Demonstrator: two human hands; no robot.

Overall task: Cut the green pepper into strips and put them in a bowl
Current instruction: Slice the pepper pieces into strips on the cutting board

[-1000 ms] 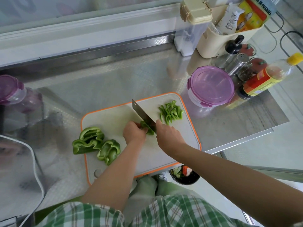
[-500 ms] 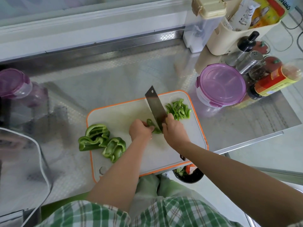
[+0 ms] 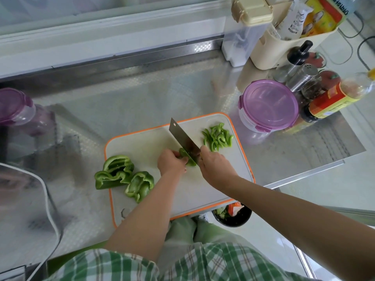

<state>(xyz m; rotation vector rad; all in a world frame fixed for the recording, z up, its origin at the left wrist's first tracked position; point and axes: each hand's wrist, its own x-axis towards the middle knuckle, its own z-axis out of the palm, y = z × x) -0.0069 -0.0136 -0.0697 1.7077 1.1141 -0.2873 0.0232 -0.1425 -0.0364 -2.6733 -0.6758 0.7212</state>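
Observation:
A white cutting board with an orange rim lies on the steel counter. My right hand grips the handle of a cleaver, whose blade rests against a small green pepper piece. My left hand holds that piece down with curled fingers just left of the blade. A pile of cut pepper strips lies at the board's far right corner. Two large uncut pepper pieces sit at the board's left edge.
A lidded purple container stands right of the board, with an oil bottle, shakers and a cream caddy behind it. Another purple-lidded jar stands far left. A dark bin of scraps sits below the counter edge.
The cleaver lifted off the pepper piece and came down on it again in a chopping stroke. My left hand stayed on the piece. The camera view shifted slightly.

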